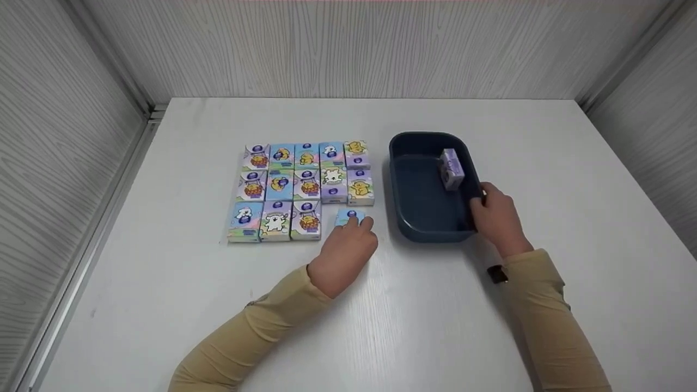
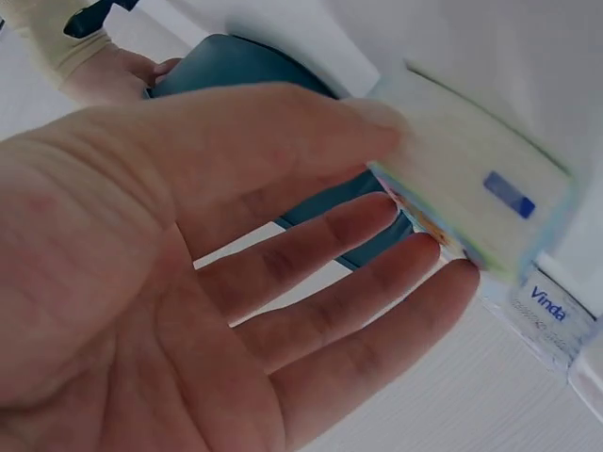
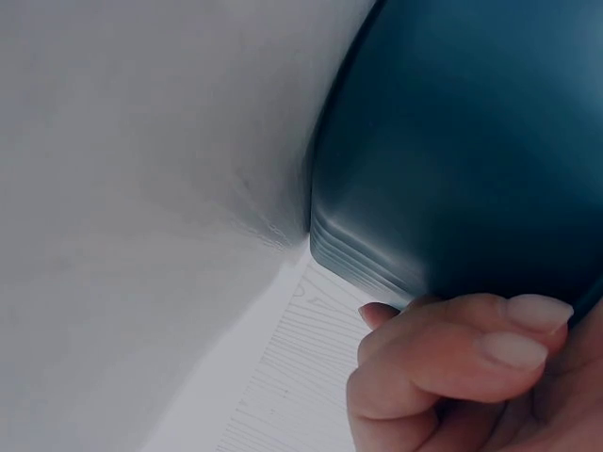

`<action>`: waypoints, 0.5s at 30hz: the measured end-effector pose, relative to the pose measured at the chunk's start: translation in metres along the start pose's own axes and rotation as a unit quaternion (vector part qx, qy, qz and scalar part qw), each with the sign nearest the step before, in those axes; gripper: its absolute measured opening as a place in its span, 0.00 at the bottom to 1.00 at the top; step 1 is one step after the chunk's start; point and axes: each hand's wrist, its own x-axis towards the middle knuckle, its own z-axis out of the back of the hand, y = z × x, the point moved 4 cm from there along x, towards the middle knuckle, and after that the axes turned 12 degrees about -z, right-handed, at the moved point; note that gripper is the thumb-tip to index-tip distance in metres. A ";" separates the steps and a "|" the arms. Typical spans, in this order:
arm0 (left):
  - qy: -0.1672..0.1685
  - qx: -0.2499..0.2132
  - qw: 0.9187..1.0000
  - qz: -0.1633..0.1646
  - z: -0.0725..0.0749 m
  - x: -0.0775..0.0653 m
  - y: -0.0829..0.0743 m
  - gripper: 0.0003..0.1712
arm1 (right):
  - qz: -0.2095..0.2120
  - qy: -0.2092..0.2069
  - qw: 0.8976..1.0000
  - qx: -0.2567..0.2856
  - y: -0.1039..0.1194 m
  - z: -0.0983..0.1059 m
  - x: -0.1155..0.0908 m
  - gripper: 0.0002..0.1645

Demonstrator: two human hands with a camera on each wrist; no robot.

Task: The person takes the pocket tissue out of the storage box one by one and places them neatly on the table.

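My left hand (image 1: 348, 251) pinches a small blue pocket tissue pack (image 1: 350, 216) at the front right of the rows. In the left wrist view, the thumb lies on one side of that tissue pack (image 2: 480, 179) and the fingertips meet its other edge. My right hand (image 1: 498, 218) grips the right side of a dark blue plastic bin (image 1: 401, 209), thumb at the rim and fingers outside. The right wrist view shows curled fingers (image 3: 452, 363) against the outer wall of the bin (image 3: 452, 151). Inside the bin, one purple tissue pack (image 1: 452, 170) stands on edge by the right wall.
Several purple and blue tissue packs (image 1: 279, 185) lie side by side in three rows, left of the bin. They rest on a white table (image 1: 414, 326). Pale wood-grain panels (image 1: 370, 49) rise behind the table and on both sides.
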 end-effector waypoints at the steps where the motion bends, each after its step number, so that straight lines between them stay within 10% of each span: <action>1: -0.002 0.001 1.000 0.005 0.000 0.000 0.001 0.09 | 0.000 0.000 1.000 -0.001 0.000 0.000 0.000 0.27; 15: 0.006 0.029 0.997 0.070 -0.003 0.003 0.015 0.06 | 0.004 0.007 1.000 -0.001 -0.001 0.001 0.000 0.28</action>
